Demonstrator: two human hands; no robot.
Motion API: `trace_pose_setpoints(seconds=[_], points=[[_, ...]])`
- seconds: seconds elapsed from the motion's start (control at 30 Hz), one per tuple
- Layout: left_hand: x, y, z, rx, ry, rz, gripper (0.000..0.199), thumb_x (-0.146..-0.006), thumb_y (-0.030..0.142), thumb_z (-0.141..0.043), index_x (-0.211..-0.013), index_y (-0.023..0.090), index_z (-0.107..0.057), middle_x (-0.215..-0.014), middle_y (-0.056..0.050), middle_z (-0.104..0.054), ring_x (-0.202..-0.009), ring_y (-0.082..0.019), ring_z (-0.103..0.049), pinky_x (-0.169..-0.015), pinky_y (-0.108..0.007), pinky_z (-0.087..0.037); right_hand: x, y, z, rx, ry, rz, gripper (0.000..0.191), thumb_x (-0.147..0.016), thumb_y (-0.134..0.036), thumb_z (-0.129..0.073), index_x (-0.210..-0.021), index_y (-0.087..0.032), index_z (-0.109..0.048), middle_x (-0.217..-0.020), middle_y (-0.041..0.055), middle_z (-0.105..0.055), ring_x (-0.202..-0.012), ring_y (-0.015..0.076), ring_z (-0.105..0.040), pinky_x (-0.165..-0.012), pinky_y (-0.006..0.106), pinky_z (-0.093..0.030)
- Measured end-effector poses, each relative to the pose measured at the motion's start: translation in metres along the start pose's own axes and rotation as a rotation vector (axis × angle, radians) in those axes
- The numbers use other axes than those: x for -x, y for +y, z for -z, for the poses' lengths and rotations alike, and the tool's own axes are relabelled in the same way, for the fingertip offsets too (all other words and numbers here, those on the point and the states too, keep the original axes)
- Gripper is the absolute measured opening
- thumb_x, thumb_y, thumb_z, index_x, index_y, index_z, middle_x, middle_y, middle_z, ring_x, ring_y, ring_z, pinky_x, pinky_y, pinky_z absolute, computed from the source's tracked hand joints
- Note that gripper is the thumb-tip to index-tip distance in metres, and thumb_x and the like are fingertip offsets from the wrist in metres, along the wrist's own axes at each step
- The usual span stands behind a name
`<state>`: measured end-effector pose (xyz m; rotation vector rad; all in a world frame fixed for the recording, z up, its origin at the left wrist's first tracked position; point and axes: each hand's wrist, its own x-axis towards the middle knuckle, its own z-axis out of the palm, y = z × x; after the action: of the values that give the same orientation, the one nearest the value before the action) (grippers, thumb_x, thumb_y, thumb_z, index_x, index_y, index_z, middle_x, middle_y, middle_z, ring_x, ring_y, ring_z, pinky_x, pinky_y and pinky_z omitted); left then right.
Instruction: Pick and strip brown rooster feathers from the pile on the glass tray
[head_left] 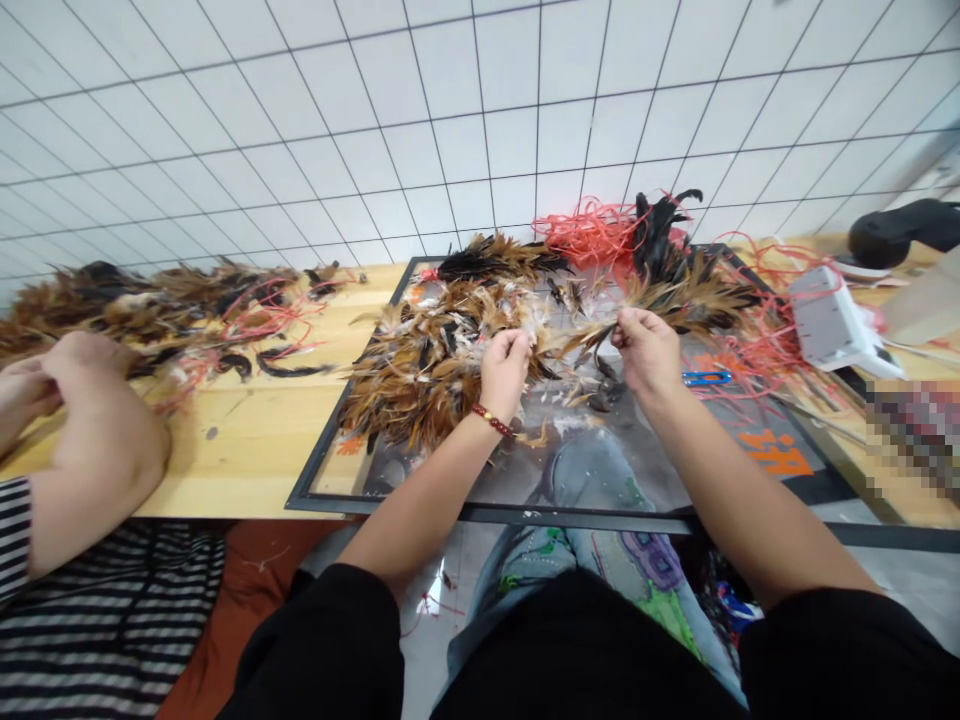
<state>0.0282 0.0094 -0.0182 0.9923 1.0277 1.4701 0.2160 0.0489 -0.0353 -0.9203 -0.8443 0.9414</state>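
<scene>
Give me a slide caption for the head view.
Left hand beside a brown feather heap, right hand pinching feathers, red string behind.

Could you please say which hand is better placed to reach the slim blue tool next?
Probably the right hand: the blue tool lies close beside it, while the left hand is farther off, by brown feathers.

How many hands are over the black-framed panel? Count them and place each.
2: the left hand by the big brown feather pile, and the right hand, pinching feathers, near the blue tool.
</scene>
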Motion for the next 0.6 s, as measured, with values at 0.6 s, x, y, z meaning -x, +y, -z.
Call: trace_pose_setpoints(seconds=[0.6], points=[[0.01, 0.004, -0.002, -0.384, -0.381, -0.295, 0.011, -0.08, 0.019, -0.069, -0.09, 0.02, -0.074, -0.096, -0.007, -0.07, -0.099, -0.023, -0.061, -0.1, -0.033, -0.041, 0.05, -0.005, -0.035, 0.288, -0.293, 0.251, 0.013, -0.07, -0.036, -0.078, -0.069, -0.024, -0.075, -0.073, 0.0007, -0.059, -0.075, 0.0152, -0.054, -0.075, 0.032, -0.045]])
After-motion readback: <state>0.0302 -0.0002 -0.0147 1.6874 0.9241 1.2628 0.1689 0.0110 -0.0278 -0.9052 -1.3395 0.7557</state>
